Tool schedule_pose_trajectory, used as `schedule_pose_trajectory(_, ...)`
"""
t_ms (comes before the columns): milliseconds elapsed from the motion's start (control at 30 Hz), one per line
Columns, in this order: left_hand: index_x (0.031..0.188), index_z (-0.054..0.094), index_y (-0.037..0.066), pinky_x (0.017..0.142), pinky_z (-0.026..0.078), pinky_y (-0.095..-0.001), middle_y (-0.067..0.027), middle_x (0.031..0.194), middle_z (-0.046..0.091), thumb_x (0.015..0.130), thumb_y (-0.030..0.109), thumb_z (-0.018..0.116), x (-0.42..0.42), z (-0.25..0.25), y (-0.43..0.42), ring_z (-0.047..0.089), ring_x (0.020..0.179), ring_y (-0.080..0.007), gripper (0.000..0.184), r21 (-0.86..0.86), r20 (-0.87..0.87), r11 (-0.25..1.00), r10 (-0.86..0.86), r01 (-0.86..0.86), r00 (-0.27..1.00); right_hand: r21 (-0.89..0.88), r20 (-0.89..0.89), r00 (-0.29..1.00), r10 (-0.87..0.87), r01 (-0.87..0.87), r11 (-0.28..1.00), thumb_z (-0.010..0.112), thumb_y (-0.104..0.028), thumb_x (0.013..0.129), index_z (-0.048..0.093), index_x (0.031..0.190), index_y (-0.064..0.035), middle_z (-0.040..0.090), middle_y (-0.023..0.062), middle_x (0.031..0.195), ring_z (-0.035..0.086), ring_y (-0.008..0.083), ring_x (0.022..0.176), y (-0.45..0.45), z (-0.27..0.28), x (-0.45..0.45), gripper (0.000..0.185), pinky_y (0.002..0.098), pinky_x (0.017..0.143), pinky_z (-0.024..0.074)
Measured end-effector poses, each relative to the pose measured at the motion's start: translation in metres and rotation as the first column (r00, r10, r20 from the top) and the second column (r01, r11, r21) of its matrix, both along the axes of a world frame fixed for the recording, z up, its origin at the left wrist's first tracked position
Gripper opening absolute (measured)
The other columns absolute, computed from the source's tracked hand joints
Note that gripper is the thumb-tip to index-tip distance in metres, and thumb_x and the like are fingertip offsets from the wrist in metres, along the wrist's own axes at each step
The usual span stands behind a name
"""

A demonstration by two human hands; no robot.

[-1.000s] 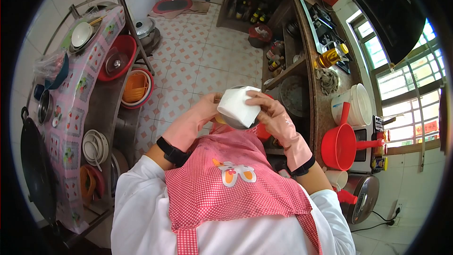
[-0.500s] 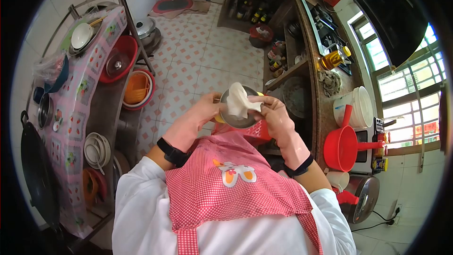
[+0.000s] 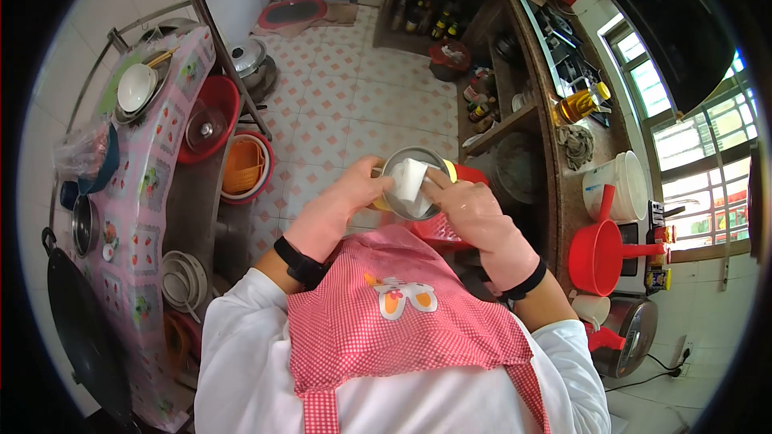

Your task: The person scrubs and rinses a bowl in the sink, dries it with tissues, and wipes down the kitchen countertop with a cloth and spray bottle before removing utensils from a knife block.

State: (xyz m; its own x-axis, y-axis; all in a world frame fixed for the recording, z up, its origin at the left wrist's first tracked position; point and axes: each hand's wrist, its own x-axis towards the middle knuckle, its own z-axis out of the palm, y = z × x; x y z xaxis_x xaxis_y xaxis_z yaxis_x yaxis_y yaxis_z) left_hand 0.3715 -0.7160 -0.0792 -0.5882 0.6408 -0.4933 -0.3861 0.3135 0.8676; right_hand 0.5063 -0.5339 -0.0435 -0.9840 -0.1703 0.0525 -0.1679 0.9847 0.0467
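Note:
A round metal pot [image 3: 412, 152] with yellow at its sides is held in front of my apron. My left hand [image 3: 354, 191] has its fingers closed on the pot's left rim. Inside the pot is a white cloth [image 3: 411, 180], folded and bunched. My right hand [image 3: 468, 207] reaches over the right rim with its fingertips pressed on the cloth. Part of the cloth and the tips of my right fingers are hard to separate. Below the pot, a red perforated basket [image 3: 438, 231] shows partly, hidden by my right hand and the apron.
A rack with a patterned cloth [image 3: 137, 217], bowls and a dark wok [image 3: 76, 321] stands on the left. On the right counter are a red ladle-like scoop [image 3: 593, 257], a white bucket [image 3: 627, 185], an oil bottle [image 3: 581, 104] and a stove [image 3: 555, 40].
The white cloth was raised and spread between both hands; now it is lower and bunched inside the pot. My right hand has moved down with it, and the view has shifted slightly.

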Motion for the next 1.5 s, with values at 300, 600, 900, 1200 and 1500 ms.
schedule_pose_trajectory(300,0.129,0.048,-0.002,0.067,0.054,-0.0321,-0.0126,0.105,0.062,0.085,0.01,0.061,-0.043,-0.014,0.016,0.063,0.086,-0.0196,0.047,-0.038,-0.098,0.999,-0.024,0.021,0.995,0.033,0.055,0.993,-0.101,0.1,0.994,0.053,-0.001,0.077,0.05,0.135,-0.0143,0.05,0.0133,0.138,0.066,0.0234,0.069,-0.008,0.027,-0.028,0.06,0.0318,0.056,0.0518)
schedule_pose_trajectory(600,0.129,0.048,-0.002,0.073,0.054,-0.0329,-0.0146,0.109,0.062,0.086,0.007,0.061,-0.094,-0.026,0.068,0.062,0.094,-0.0219,0.046,-0.043,-0.131,0.989,-0.144,0.139,0.981,0.02,0.135,0.976,-0.173,0.172,0.985,0.055,-0.008,0.081,0.052,0.134,-0.0212,0.049,0.0097,0.141,0.068,0.0273,0.071,0.017,0.013,-0.085,0.055,0.0369,0.06,0.0536)
schedule_pose_trajectory(900,0.132,0.046,0.001,0.064,0.055,-0.0312,-0.0127,0.108,0.062,0.085,0.01,0.06,-0.202,-0.032,0.173,0.064,0.087,-0.02,0.05,-0.088,-0.144,0.98,-0.192,0.181,0.971,-0.236,0.289,0.932,-0.22,0.292,0.927,0.057,-0.011,0.08,0.057,0.124,-0.0114,0.052,0.0168,0.134,0.067,0.0306,0.09,0.115,0.004,-0.187,0.044,0.04,0.07,0.055)
schedule_pose_trajectory(1200,0.128,0.048,0.002,0.066,0.054,-0.0325,-0.007,0.103,0.063,0.09,0.01,0.059,-0.286,0.002,0.291,0.064,0.083,-0.0155,0.04,-0.064,-0.01,0.945,-0.322,0.321,0.947,-0.323,0.218,0.905,-0.365,0.42,0.848,0.056,-0.008,0.08,0.062,0.116,-0.0096,0.056,0.0164,0.13,0.066,0.0321,0.096,0.216,0.0,-0.245,0.036,0.042,0.075,0.0549)
schedule_pose_trajectory(1500,0.134,0.041,-0.002,0.067,0.055,-0.0312,-0.0099,0.107,0.063,0.089,0.011,0.06,-0.324,-0.005,0.443,0.065,0.085,-0.0165,0.051,-0.051,0.045,0.845,-0.53,0.532,0.847,-0.744,-0.086,0.578,-0.811,0.505,0.438,0.061,-0.008,0.086,0.063,0.113,-0.0054,0.063,0.0135,0.117,0.066,0.0285,0.09,0.298,0.018,-0.227,0.027,0.0371,0.075,0.0531)
